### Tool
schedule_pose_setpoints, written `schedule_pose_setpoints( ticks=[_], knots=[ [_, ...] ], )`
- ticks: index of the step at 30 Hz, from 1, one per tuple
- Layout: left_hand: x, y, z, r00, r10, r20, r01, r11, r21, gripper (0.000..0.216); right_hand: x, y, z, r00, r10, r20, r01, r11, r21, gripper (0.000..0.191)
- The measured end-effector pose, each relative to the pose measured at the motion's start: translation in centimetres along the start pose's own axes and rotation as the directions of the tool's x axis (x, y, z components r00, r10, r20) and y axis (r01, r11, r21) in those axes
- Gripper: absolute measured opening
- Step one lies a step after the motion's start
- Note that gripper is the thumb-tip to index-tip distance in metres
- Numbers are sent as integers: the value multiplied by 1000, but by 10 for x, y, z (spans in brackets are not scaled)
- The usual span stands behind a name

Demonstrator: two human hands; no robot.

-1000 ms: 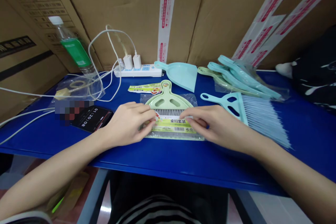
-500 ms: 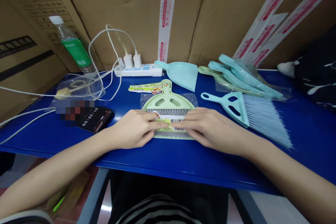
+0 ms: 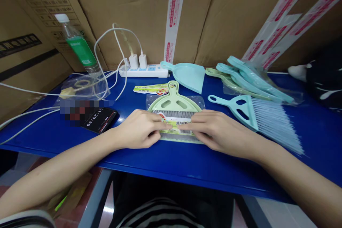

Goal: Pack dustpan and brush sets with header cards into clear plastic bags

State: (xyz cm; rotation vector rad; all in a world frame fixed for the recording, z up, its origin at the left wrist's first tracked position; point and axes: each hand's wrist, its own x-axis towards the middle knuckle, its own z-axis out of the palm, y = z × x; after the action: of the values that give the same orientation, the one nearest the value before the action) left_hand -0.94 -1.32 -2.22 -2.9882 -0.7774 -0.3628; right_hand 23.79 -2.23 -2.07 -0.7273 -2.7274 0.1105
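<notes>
A pale green dustpan-and-brush set in a clear plastic bag [image 3: 173, 104] lies flat on the blue table [image 3: 171, 160] in front of me. A yellow-green printed label card [image 3: 176, 128] runs across the bag's near end. My left hand [image 3: 139, 130] presses on the card's left part, fingers curled with the index finger stretched along it. My right hand [image 3: 213, 130] lies on its right part, fingers together and flat, fingertips almost meeting the left hand's.
A loose blue brush [image 3: 262, 115], a blue dustpan [image 3: 188, 74], a bagged pile of blue and green sets [image 3: 251, 78], a spare label card [image 3: 151, 89], a phone [image 3: 100, 120], a power strip with chargers and cables [image 3: 144, 71], a water bottle [image 3: 80, 48]. Cardboard boxes form the back wall.
Both hands slid inward along the label card until their fingertips nearly meet. The view shifted slightly.
</notes>
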Motion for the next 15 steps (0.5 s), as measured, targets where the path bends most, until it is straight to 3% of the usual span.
schedule_pose_setpoints(
  ticks=[9, 15],
  knots=[
    [-1, 5, -6, 992, -4, -124, 2, 1000, -20, 32, -1, 0, 1, 1000, 10, -2, -10, 999, 36, 37],
    [0, 5, -6, 999, -25, -44, 26, 999, 30, 32, 0, -2, 0, 1000, 18, -1, -18, 999, 29, 34]
  ],
)
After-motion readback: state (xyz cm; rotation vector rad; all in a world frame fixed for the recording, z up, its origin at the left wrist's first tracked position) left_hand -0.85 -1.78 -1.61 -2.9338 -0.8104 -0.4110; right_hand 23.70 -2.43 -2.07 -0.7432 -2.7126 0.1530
